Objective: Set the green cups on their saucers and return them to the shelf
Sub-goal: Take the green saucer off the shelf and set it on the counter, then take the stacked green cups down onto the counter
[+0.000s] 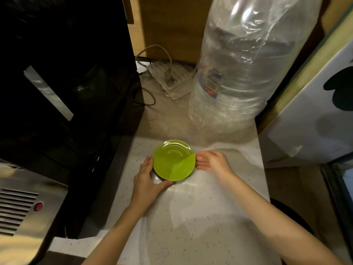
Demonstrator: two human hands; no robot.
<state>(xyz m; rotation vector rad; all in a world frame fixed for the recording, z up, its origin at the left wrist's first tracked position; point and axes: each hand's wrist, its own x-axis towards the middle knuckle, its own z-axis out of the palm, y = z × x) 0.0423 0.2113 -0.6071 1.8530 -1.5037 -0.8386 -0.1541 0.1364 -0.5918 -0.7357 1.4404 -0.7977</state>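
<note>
Green saucer lies flat on the pale counter, near its back, in front of a big plastic-wrapped bottle. No cup in view. Left hand cups the saucer's left rim, thumb curled under the near edge; right hand is open, fingertips at the right rim. Neither hand looks closed on it.

Risks, judged: glossy saucer could slip from a fingertip-only lift; a careless raise could knock the bottle or the dark appliance on the left.
</note>
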